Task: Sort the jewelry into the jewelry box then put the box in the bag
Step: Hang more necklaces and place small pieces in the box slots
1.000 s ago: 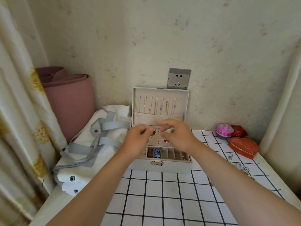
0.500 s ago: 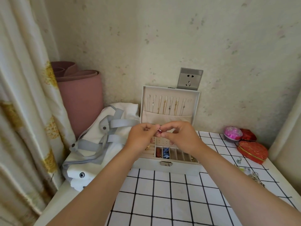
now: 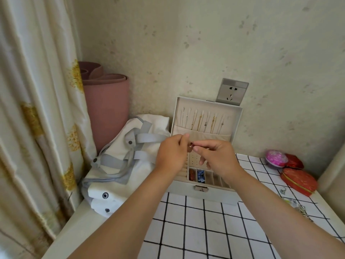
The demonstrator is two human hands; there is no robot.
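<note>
Curtain (image 3: 37, 109): hangs down the left side, just beside the tabletop's left edge.
Rolled mat (image 3: 106, 113): upright in the corner, behind the bag.
Bag (image 3: 115, 165): white with grey straps, slumped at the tabletop's left edge, touching the jewelry box's left side.
Left hand (image 3: 171, 154): raised over the box; its grip pinches the small red piece.
Small red piece (image 3: 190, 145): in the air between both hands, above the box's tray, in front of the lid.
Right hand (image 3: 218, 157): its grip pinches the same piece from the right.
Jewelry box (image 3: 205, 191): open, lid (image 3: 205, 113) upright against the wall below a socket (image 3: 232, 93); chains hang inside the lid.
Tabletop (image 3: 205, 230): checked cloth runs from the box front to the near edge, crossed by both forearms.
Pouches (image 3: 298, 181): red and pink, at the right rear corner, well apart from the box.
Loose jewelry (image 3: 298, 206): near the right edge.
</note>
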